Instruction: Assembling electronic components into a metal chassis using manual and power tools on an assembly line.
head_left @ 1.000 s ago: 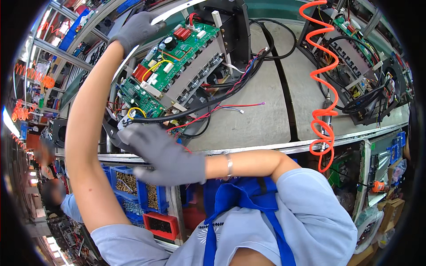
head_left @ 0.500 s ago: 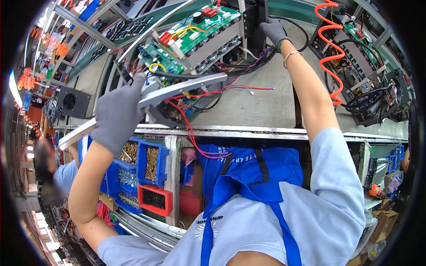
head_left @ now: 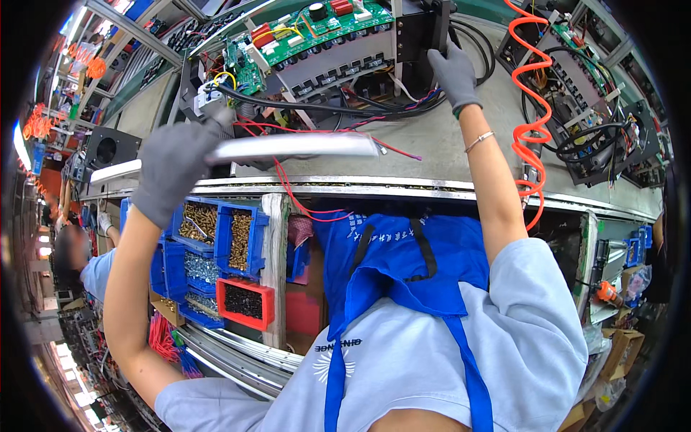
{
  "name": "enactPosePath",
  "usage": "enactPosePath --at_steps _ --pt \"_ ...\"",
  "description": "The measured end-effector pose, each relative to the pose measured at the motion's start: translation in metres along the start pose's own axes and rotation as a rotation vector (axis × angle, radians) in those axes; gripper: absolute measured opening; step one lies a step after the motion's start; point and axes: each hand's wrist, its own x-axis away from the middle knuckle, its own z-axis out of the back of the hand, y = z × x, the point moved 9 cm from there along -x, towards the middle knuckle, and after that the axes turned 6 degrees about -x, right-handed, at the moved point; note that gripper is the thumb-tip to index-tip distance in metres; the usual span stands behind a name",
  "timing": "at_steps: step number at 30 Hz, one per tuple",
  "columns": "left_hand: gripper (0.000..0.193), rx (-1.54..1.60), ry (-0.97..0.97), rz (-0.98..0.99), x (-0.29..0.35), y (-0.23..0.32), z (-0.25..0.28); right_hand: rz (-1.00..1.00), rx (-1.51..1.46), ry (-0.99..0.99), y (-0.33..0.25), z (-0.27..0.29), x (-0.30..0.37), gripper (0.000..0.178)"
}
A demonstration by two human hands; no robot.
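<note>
My left hand [head_left: 173,162], in a grey glove, is closed around a long silver metal bar [head_left: 302,147]. Motion smears both the hand and the bar. Its fingertips come close to the left end of an open electronic unit, which carries a green circuit board [head_left: 324,36] above a row of black components. At the unit's right end, my gloved right hand [head_left: 455,78] grips the edge of a black metal panel [head_left: 417,39]. Black cables [head_left: 324,109] run along the unit's near side, and thin red wires [head_left: 288,183] hang over the bench edge.
A coiled orange air hose [head_left: 533,93] hangs right of my right arm. Beyond it sits another opened unit [head_left: 604,122]. Below the bench are blue bins [head_left: 241,241] of screws and a red bin [head_left: 245,304]. A black fan panel [head_left: 108,150] lies left; a person [head_left: 97,266] works there.
The unit has turned, so its long side now lies more level. The bar has swung flatter with my left hand. My right hand has come slightly nearer along with the panel.
</note>
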Motion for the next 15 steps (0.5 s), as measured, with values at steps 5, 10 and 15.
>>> enactPosePath --at_steps 5,10,15 --pt "0.031 0.306 -0.514 0.091 -0.003 0.093 -0.065 0.722 -0.216 0.191 -0.079 -0.015 0.107 0.034" --pt "0.036 0.575 -0.649 0.179 -0.050 0.163 -0.158 0.607 -0.176 -0.380 -0.070 -0.054 0.129 0.032" --pt "0.033 0.894 -0.522 0.346 -0.079 0.182 -0.206 0.527 -0.218 -0.483 -0.106 -0.011 0.147 0.034"
